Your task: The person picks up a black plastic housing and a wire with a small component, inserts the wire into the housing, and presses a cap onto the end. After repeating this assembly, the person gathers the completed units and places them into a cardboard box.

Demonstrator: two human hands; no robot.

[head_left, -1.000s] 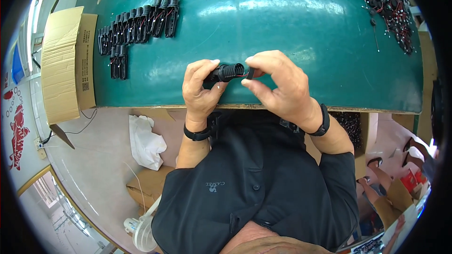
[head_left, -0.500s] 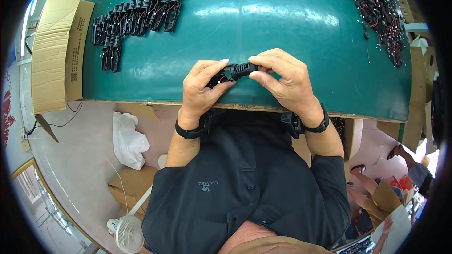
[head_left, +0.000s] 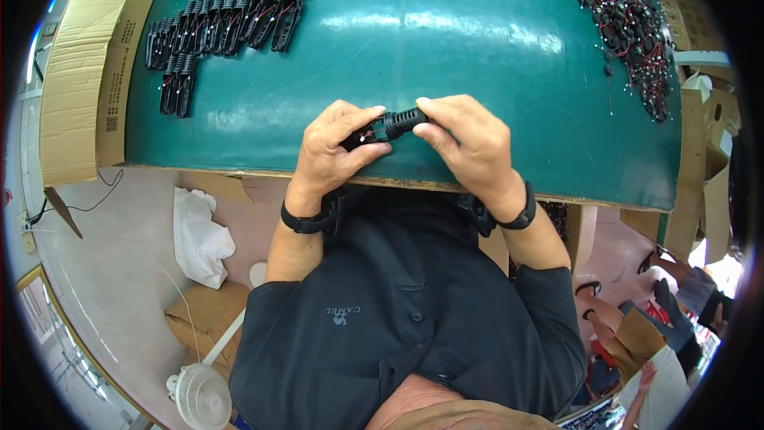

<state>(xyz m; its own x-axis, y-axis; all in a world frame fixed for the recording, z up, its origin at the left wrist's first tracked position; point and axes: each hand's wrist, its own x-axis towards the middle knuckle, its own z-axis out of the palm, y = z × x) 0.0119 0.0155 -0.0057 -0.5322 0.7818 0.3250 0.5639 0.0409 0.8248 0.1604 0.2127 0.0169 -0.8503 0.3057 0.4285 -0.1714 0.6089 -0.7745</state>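
Note:
Both my hands grip one black plastic housing with a ribbed, slotted neck, held just above the green tabletop near its front edge. My left hand is closed round the wider open body, where a red wire and a small white piece show. With thumb and fingers, my right hand pinches the tip of the ribbed neck. The far end of the housing is hidden in my left palm.
Rows of similar black housings lie at the far left, beside an open cardboard box. A heap of small black parts with red wires covers the far right. Below the table are a white fan and a white bag.
The whole view has shifted slightly. My right fingers have changed their hold a little at the neck's tip, and more of the housing's open body shows between my hands.

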